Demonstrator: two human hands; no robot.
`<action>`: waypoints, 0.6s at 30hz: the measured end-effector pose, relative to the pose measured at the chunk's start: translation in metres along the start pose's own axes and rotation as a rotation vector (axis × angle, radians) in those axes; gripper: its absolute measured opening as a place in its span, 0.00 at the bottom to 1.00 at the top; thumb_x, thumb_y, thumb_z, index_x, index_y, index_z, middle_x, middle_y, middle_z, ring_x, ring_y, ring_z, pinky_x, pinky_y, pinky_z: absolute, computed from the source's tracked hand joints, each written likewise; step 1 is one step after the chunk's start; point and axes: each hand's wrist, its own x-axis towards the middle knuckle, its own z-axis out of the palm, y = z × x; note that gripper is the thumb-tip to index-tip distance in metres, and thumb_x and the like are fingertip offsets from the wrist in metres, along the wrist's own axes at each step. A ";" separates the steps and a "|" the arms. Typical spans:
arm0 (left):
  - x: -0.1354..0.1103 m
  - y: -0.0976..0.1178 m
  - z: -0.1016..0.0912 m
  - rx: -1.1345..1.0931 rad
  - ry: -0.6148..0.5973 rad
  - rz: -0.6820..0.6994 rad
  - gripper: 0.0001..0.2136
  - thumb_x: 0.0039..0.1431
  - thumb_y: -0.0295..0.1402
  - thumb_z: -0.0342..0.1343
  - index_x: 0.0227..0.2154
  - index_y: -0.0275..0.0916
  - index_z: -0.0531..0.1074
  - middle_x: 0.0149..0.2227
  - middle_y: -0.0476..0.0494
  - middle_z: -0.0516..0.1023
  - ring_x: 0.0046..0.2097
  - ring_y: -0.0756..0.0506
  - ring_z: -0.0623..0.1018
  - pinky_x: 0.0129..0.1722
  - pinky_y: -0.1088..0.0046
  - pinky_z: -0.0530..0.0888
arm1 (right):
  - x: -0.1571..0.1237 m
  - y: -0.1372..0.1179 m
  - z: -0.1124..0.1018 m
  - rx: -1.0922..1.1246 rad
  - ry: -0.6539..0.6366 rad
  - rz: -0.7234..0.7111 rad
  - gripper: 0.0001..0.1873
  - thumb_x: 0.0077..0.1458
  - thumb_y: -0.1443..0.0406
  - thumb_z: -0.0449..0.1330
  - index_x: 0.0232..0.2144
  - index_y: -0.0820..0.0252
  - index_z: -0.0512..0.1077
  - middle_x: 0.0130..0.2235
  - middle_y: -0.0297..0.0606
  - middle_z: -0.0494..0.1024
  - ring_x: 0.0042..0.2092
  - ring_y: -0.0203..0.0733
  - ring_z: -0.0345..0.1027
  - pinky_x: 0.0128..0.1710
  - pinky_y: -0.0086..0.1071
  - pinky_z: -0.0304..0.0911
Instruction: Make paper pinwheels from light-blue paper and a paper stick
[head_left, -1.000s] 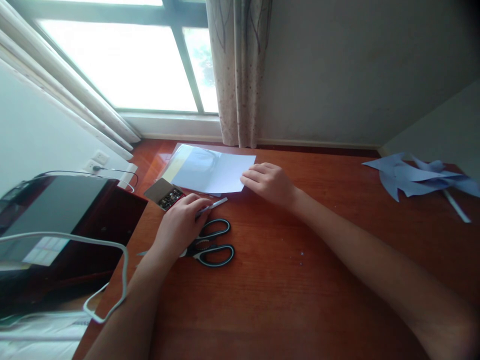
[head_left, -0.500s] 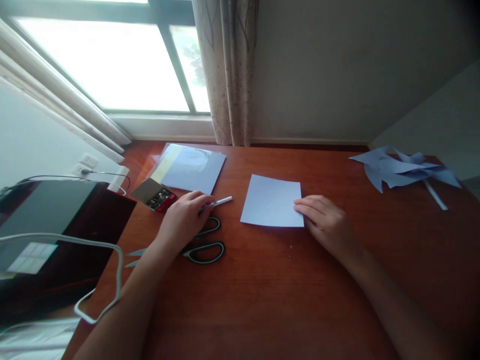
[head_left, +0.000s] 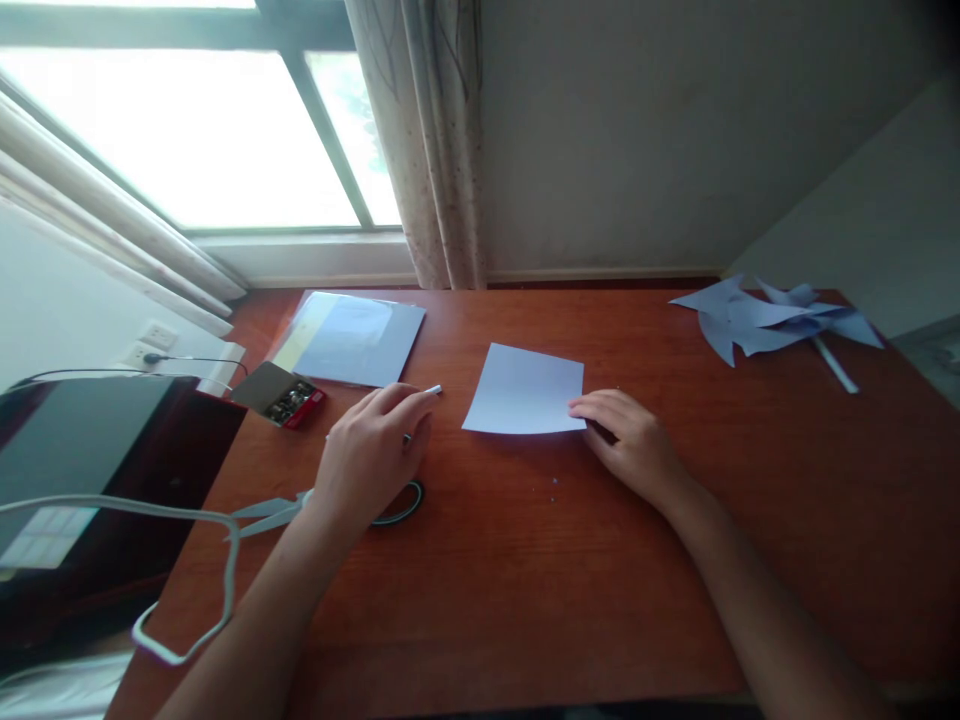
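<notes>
My left hand (head_left: 375, 445) is closed around a thin white stick (head_left: 433, 389), whose tip pokes out past the fingers; most of it is hidden. Beneath that hand lies a pair of dark-handled scissors (head_left: 274, 512), blades pointing left, its handles partly covered. My right hand (head_left: 622, 430) pinches the right near corner of a square white sheet of paper (head_left: 521, 390), with fingers on top and thumb at the edge. The sheet's near edge looks slightly raised off the table.
On the wooden table (head_left: 525, 590), a small open red box (head_left: 296, 402) of little dark items sits left, by a clear sleeve of paper (head_left: 352, 340). A paper pinwheel (head_left: 765, 318) lies far right. A white cable (head_left: 232, 570) loops at the left edge, near a dark glossy surface (head_left: 75, 440).
The view has shifted a little to the right. My left hand now covers more of the white stick and the scissor handles. My right hand keeps its hold at the paper's corner.
</notes>
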 end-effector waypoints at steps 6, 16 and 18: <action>-0.012 0.024 0.011 0.018 -0.138 0.125 0.11 0.67 0.32 0.49 0.48 0.41 0.74 0.55 0.38 0.78 0.56 0.36 0.77 0.54 0.57 0.73 | 0.000 -0.003 -0.005 0.042 0.160 0.127 0.08 0.65 0.65 0.57 0.40 0.55 0.78 0.41 0.41 0.84 0.43 0.47 0.79 0.45 0.43 0.75; -0.019 0.010 0.018 0.104 -0.142 0.002 0.26 0.67 0.45 0.52 0.63 0.37 0.62 0.69 0.35 0.63 0.68 0.32 0.64 0.66 0.48 0.64 | -0.004 -0.018 -0.024 -0.050 0.481 0.194 0.08 0.62 0.67 0.63 0.43 0.54 0.79 0.42 0.38 0.86 0.40 0.46 0.82 0.43 0.38 0.78; -0.022 0.008 0.018 0.110 -0.136 -0.005 0.25 0.67 0.44 0.52 0.62 0.38 0.62 0.69 0.36 0.63 0.68 0.32 0.64 0.65 0.48 0.65 | -0.010 -0.033 -0.041 -0.112 0.503 0.095 0.14 0.60 0.70 0.63 0.47 0.51 0.79 0.44 0.36 0.85 0.43 0.46 0.82 0.46 0.38 0.77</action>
